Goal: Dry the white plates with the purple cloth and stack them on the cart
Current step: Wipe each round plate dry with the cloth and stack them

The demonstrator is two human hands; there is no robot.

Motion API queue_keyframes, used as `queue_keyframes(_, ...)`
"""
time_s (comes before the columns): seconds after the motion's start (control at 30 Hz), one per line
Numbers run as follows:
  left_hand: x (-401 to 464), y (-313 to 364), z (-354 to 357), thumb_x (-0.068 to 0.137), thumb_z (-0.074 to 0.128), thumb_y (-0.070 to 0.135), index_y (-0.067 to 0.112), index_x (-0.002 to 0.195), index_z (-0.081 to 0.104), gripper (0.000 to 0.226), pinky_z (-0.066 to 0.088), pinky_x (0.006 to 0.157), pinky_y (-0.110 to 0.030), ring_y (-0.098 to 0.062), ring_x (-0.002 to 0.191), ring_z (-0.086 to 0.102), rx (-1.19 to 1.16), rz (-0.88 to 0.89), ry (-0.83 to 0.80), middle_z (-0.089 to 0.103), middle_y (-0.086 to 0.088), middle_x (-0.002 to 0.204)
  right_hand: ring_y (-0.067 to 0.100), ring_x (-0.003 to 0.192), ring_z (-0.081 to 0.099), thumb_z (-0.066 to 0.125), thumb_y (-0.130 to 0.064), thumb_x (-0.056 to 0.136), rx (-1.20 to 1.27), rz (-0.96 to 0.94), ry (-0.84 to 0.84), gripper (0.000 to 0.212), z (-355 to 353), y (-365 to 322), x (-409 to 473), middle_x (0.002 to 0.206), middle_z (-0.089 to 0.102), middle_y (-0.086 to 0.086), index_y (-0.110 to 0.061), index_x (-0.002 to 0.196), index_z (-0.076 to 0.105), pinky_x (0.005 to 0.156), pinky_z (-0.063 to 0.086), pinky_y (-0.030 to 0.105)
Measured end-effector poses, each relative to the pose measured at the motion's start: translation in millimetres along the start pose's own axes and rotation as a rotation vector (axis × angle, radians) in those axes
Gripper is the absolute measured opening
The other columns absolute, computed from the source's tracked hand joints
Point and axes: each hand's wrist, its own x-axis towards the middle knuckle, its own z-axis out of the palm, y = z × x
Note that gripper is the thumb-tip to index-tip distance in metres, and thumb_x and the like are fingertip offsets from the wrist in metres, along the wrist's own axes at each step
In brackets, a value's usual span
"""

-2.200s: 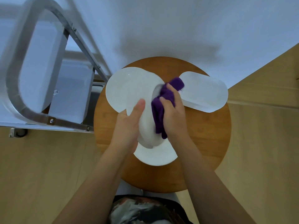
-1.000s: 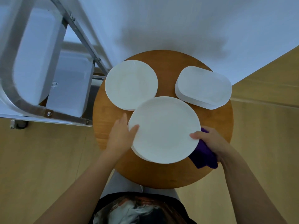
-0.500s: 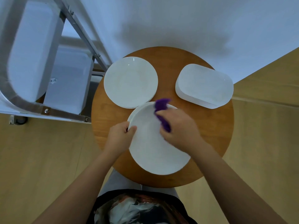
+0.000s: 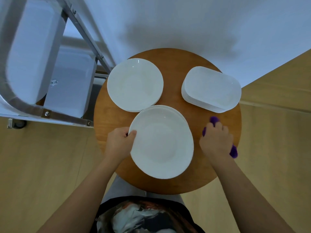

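Note:
On the round wooden table [image 4: 198, 175] a white round plate [image 4: 161, 142] tops a stack at the near middle. My left hand [image 4: 118, 143] grips that plate's left rim, thumb on top. My right hand [image 4: 216, 142] rests on the table to the plate's right, its fingers curled over the purple cloth [image 4: 234, 151], which pokes out at both ends. A second stack of round plates [image 4: 134, 84] sits at the far left. A stack of rounded rectangular plates [image 4: 212, 89] sits at the far right.
The metal cart [image 4: 50, 78] with white shelves stands left of the table, its frame close to the far-left plates. A white wall rises behind the table. Wooden floor lies on both sides.
My right hand has moved with the cloth from the top plate's surface to the table at the right. The left hand still grips the plate's left rim.

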Motion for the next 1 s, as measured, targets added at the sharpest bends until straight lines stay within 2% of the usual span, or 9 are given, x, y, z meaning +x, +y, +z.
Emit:
queue_keyframes(0.1,1.9,-4.4,1.0,0.095,0.052,0.018,-0.002,0.082,0.068,0.029,0.044,0.058,-0.028,-0.027,0.068,0.063,-0.07,-0.018,0.038,0.067,-0.014,0.074,0.021,0.09,0.052,0.052,-0.03,0.09,0.226,0.051,0.032,0.025,0.6,7.6,-4.3,0.101,0.056,0.007,-0.011,0.106,0.054,0.069,0.045,0.03)
queue_keyframes(0.17,4.5,-3.4,6.1,0.096,0.052,0.017,-0.002,0.08,0.068,0.03,0.043,0.056,-0.028,-0.025,0.066,0.061,-0.082,-0.008,0.05,0.067,-0.015,0.073,0.018,0.082,0.052,0.047,-0.035,0.091,0.32,0.089,-0.051,0.025,4.2,6.0,-6.4,0.093,0.055,0.005,-0.012,0.098,0.054,0.063,0.042,0.028)
queue_keyframes(0.27,11.1,-2.6,13.5,0.096,0.051,0.018,-0.001,0.081,0.068,0.031,0.044,0.057,-0.029,-0.022,0.065,0.06,-0.073,-0.005,0.054,0.067,-0.014,0.074,0.016,0.079,0.054,0.044,-0.046,0.094,0.325,0.11,-0.202,0.035,13.5,4.0,-3.5,0.089,0.057,0.002,-0.014,0.1,0.057,0.061,0.043,0.027)
queue_keyframes(0.4,16.7,-7.5,19.8,0.099,0.046,0.024,0.004,0.087,0.064,0.029,0.041,0.051,-0.02,-0.015,0.064,0.057,0.078,0.03,0.059,0.062,-0.005,0.073,0.016,0.083,0.057,0.045,-0.05,0.092,0.369,0.117,-0.186,0.038,20.4,-2.0,-3.8,0.094,0.06,0.001,-0.016,0.105,0.058,0.065,0.049,0.026)
queue_keyframes(0.53,18.7,-8.9,21.7,0.101,0.038,0.029,0.007,0.114,0.048,0.027,0.044,0.051,-0.024,-0.015,0.067,0.056,0.379,0.06,0.034,0.056,-0.002,0.08,0.017,0.092,0.056,0.049,-0.038,0.092,0.387,0.102,-0.163,0.029,14.4,-10.5,-2.2,0.106,0.06,0.002,-0.016,0.11,0.057,0.071,0.051,0.03)
queue_keyframes(0.6,20.7,-11.9,20.7,0.101,0.037,0.03,0.01,0.138,0.033,0.042,0.049,0.059,-0.027,-0.017,0.072,0.06,0.487,0.051,0.019,0.061,-0.005,0.09,0.016,0.092,0.053,0.05,-0.032,0.092,0.422,0.093,-0.156,0.026,11.5,-12.2,-0.7,0.109,0.058,0.002,-0.016,0.112,0.055,0.07,0.048,0.028)
queue_keyframes(0.67,22.2,-15.6,22.2,0.101,0.035,0.034,0.012,0.147,0.019,0.053,0.049,0.063,-0.027,-0.016,0.077,0.061,0.596,0.008,-0.015,0.064,-0.005,0.099,0.013,0.09,0.049,0.053,-0.028,0.091,0.453,0.073,-0.121,0.026,7.8,-13.8,-0.3,0.109,0.057,0.002,-0.015,0.113,0.055,0.07,0.045,0.026)
queue_keyframes(0.9,28.3,-25.0,26.8,0.1,0.029,0.045,0.013,0.14,0.029,0.051,0.049,0.06,-0.023,-0.013,0.073,0.06,0.73,0.049,-0.074,0.064,-0.001,0.096,0.019,0.107,0.052,0.059,-0.023,0.089,0.582,0.013,0.019,0.033,1.9,-26.1,3.1,0.119,0.058,0.006,-0.011,0.12,0.057,0.079,0.045,0.025)
queue_keyframes(1.0,37.6,-32.5,14.9,0.097,0.029,0.052,0.016,0.111,0.055,0.047,0.05,0.062,-0.024,-0.013,0.074,0.063,0.583,0.056,-0.07,0.064,0.002,0.084,0.019,0.105,0.053,0.063,-0.019,0.087,0.678,-0.022,0.079,0.032,-2.3,-41.5,6.9,0.117,0.06,0.007,-0.009,0.117,0.059,0.077,0.043,0.023)
